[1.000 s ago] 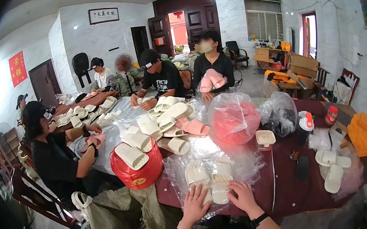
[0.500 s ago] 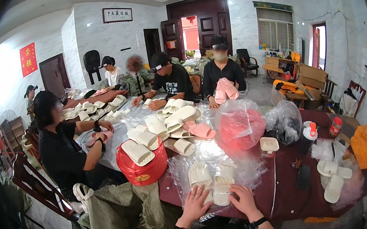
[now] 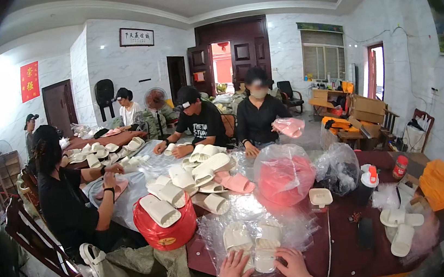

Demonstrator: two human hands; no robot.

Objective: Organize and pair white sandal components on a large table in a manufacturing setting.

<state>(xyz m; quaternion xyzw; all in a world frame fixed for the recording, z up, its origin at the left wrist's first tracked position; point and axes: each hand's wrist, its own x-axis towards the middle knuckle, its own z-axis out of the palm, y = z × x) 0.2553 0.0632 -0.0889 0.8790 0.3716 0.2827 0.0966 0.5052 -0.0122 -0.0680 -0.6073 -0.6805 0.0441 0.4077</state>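
Note:
A pair of cream slide slippers lies on a stack of clear plastic bags [image 3: 211, 235] at the near table edge. The left slipper [image 3: 237, 237] and the right slipper [image 3: 268, 235] sit side by side, soles down. My left hand [image 3: 233, 273] rests on the near end of the left slipper, fingers spread and stretched out. Beside the near end of the right slipper lies my right hand [image 3: 293, 266], its fingers extended and touching the slipper's edge. Neither hand is wrapped round anything. Part of the left slipper is hidden beneath my left fingers.
Cream slippers [image 3: 214, 168] and a pink slipper [image 3: 234, 182] are heaped ahead, some on a red bundle [image 3: 165, 224]. A bagged red bundle [image 3: 285, 175], soap dish [image 3: 321, 198], phone [image 3: 365, 232] and bottle [image 3: 400, 167] stand rightward. Co-workers sit around; one holds pink slippers [image 3: 289, 127].
The view has tilted up and shifted slightly right. My hands stay by the cream slippers. The co-worker opposite has moved the pink slippers to the right.

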